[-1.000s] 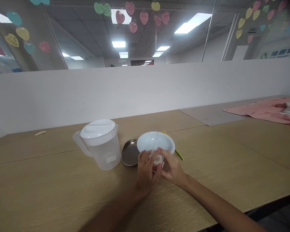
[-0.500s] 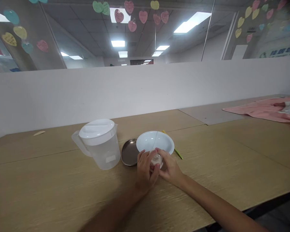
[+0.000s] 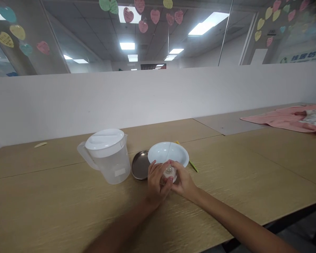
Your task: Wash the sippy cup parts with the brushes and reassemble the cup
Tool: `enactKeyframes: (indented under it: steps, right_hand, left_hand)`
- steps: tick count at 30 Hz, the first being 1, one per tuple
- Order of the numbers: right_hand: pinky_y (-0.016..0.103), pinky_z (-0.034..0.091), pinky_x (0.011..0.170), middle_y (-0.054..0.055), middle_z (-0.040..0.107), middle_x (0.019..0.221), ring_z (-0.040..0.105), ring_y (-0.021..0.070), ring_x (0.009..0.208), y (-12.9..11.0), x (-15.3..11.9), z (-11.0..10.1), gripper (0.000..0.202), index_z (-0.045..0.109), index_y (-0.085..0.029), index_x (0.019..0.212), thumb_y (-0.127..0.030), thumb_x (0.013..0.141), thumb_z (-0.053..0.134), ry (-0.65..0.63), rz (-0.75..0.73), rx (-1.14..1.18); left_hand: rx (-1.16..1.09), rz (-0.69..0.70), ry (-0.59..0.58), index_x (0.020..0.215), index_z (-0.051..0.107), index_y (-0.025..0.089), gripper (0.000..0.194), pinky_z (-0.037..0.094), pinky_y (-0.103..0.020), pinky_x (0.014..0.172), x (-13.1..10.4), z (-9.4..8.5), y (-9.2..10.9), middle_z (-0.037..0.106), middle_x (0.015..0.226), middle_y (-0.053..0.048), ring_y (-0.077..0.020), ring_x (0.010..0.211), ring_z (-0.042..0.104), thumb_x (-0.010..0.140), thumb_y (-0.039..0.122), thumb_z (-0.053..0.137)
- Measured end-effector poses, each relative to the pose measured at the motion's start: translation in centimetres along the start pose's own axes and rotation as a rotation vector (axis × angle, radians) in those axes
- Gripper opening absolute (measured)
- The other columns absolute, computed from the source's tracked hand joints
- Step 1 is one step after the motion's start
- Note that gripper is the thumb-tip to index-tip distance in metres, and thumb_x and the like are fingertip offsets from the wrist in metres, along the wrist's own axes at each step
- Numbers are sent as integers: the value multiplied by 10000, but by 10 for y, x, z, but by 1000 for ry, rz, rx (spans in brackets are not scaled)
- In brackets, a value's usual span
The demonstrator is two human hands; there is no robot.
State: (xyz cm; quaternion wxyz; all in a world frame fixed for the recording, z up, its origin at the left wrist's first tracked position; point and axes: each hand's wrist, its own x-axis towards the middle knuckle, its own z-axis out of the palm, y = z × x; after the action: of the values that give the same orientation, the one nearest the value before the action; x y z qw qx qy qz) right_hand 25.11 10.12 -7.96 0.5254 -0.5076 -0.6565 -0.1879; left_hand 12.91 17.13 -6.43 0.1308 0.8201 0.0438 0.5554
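Note:
Between my two hands is a small clear and white object (image 3: 170,172), with a rounded transparent top; it looks like a small bottle, partly hidden by fingers. My left hand (image 3: 158,182) wraps round its left side, and my right hand (image 3: 183,182) grips its right side. Just beyond the hands sits a white bowl (image 3: 168,153). A dark metal tray (image 3: 140,165) lies left of the bowl, partly behind it. Right of the bowl, a thin green and yellow stick (image 3: 193,166) rests on the table, its middle hidden by the bowl.
A translucent pitcher (image 3: 113,165) with a white lid stands left of the tray. A small flat pale piece (image 3: 40,144) lies far left on the wooden table (image 3: 68,211). Pink cloth (image 3: 281,117) is at the far right. A white wall (image 3: 137,100) rises behind.
The view has shifted slightly. My hands keep their hold on the small object, with only slight movement of the fingers.

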Motion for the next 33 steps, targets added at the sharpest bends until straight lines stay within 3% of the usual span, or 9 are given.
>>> enactKeyframes:
  steps: [8,15,21,24,30,33]
  right_hand:
    - [382,496,694,90,657,914,629,229,771,-2,10,-4,505,407,-180,1246,-333,779,522,8,-76,-73]
    - [360,454,603,67,641,802,587,207,641,1,12,-3,525,382,-173,1279,-353,796,479,31,-157,-106]
    - [418,453,745,88,632,916,593,233,795,11,10,-9,471,399,-186,1307,-399,888,377,-2,-189,-25]
    - [417,450,769,95,624,947,588,241,853,14,7,-14,474,429,-193,1309,-436,925,295,-50,-163,-33]
    - [421,469,816,130,596,1090,575,271,985,10,4,-20,643,239,-167,1432,-512,901,350,-51,-54,-19]
    - [425,481,832,129,603,1093,581,274,991,6,6,-22,685,249,-164,1419,-502,861,457,-43,22,-20]
  left_hand:
    - [34,-24,-10,1239,496,191,379,387,-467,996,-1,0,1,673,1033,-70,-206,920,625,877,279,423]
    - [54,-70,4,1263,463,193,381,407,-458,952,-6,3,6,634,1118,-97,-225,1014,582,918,317,363]
    - [127,-8,-93,1388,284,142,583,475,-437,867,-19,1,-2,584,1148,-151,-258,1035,555,889,399,445]
    - [181,40,-91,1403,227,120,662,491,-437,858,-26,5,-10,576,1149,-172,-277,1057,555,854,364,506]
    - [10,-167,-104,1403,190,159,771,519,-378,855,-30,13,-10,510,1283,-180,-249,1085,571,786,362,607]
    - [-58,-267,-111,1411,188,154,850,514,-383,859,-28,12,-7,562,1214,-165,-243,1035,597,728,317,667]
